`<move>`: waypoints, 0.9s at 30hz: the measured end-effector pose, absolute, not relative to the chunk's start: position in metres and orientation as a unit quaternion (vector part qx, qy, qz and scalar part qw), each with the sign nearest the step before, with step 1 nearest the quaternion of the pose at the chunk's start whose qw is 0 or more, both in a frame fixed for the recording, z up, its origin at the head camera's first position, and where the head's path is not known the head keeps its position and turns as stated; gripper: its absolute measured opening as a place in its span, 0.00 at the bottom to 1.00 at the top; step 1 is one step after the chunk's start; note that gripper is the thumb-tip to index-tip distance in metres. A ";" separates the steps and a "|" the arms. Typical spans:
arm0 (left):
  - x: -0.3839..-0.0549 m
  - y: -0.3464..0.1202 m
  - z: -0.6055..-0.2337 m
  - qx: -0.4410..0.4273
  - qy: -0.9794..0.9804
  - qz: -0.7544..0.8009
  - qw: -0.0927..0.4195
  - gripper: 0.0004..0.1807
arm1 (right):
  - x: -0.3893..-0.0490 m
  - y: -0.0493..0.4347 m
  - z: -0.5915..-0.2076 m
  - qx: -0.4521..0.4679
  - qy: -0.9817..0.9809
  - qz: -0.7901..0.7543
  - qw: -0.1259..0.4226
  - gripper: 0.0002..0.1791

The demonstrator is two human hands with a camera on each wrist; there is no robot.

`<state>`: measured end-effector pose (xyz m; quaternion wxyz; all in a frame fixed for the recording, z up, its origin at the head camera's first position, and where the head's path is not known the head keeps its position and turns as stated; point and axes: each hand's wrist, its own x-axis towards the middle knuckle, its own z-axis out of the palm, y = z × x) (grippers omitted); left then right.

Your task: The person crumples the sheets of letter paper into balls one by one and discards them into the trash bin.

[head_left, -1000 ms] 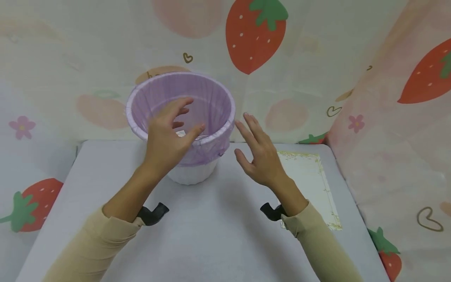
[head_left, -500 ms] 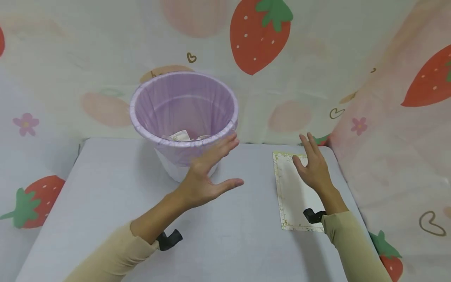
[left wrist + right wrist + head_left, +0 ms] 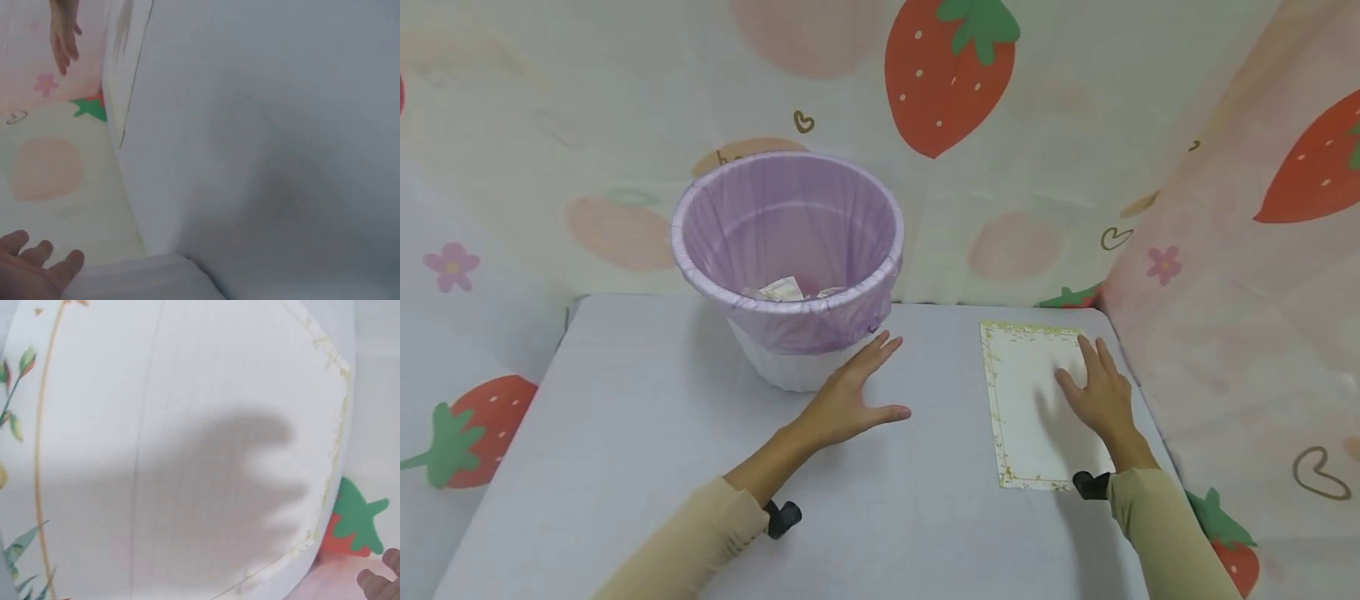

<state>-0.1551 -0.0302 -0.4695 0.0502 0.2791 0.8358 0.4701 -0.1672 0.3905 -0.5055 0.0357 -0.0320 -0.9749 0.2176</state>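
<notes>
In the head view my right hand (image 3: 1099, 396) hovers over the right side of a sheet of paper (image 3: 1030, 417) with a gold floral border, its fingers spread and holding nothing. The paper lies flat on the table, and the hand's shadow falls across it in the right wrist view. My left hand (image 3: 842, 408) is in front of a white bin (image 3: 778, 358) lined with a purple bag (image 3: 805, 329). Its fingers are extended, thumb apart, with nothing between them. Inside the bin sit some crumpled paper pieces (image 3: 782, 289).
A pale cloth-covered table (image 3: 917, 525) carries the bin at its back left and the sheet at its right. Walls of strawberry-print fabric (image 3: 955, 92) stand behind the table and along its sides.
My left hand has come away from the bin's rim, down and to the right. My right hand has moved from beside the bin to over the sheet of paper.
</notes>
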 end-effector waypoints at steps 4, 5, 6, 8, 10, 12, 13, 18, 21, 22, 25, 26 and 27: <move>-0.160 -0.033 -0.485 0.237 0.850 0.464 0.077 0.54 | -0.159 0.405 -0.518 -0.076 -0.974 0.212 -0.019 0.43; -0.161 -0.033 -0.488 0.231 0.853 0.462 0.080 0.54 | -0.157 0.407 -0.521 -0.088 -0.972 0.213 -0.034 0.44; -0.162 -0.033 -0.491 0.227 0.855 0.459 0.083 0.54 | -0.154 0.410 -0.523 -0.100 -0.970 0.216 -0.047 0.45; -0.164 -0.033 -0.497 0.220 0.857 0.457 0.088 0.55 | -0.149 0.415 -0.528 -0.122 -0.963 0.229 -0.071 0.46; -0.166 -0.033 -0.503 0.216 0.858 0.457 0.090 0.55 | -0.146 0.420 -0.532 -0.141 -0.956 0.241 -0.088 0.48; -0.166 -0.031 -0.509 0.216 0.855 0.461 0.095 0.55 | -0.143 0.425 -0.536 -0.156 -0.949 0.256 -0.102 0.49; -0.166 -0.030 -0.511 0.216 0.854 0.464 0.097 0.55 | -0.143 0.427 -0.537 -0.161 -0.946 0.259 -0.107 0.49; -0.166 -0.021 -0.518 0.219 0.849 0.468 0.107 0.55 | -0.141 0.431 -0.540 -0.174 -0.944 0.256 -0.115 0.51; -0.166 -0.015 -0.523 0.214 0.850 0.468 0.110 0.55 | -0.140 0.429 -0.540 -0.175 -0.945 0.253 -0.110 0.53; -0.166 -0.013 -0.524 0.212 0.851 0.467 0.112 0.55 | -0.140 0.429 -0.540 -0.175 -0.945 0.253 -0.109 0.53; -0.168 -0.006 -0.529 0.204 0.854 0.464 0.122 0.55 | -0.139 0.428 -0.541 -0.173 -0.946 0.254 -0.106 0.55; -0.168 -0.004 -0.530 0.203 0.854 0.463 0.123 0.55 | -0.139 0.428 -0.541 -0.173 -0.946 0.255 -0.104 0.55; -0.168 -0.003 -0.531 0.202 0.854 0.463 0.126 0.55 | -0.139 0.427 -0.541 -0.175 -0.945 0.256 -0.102 0.55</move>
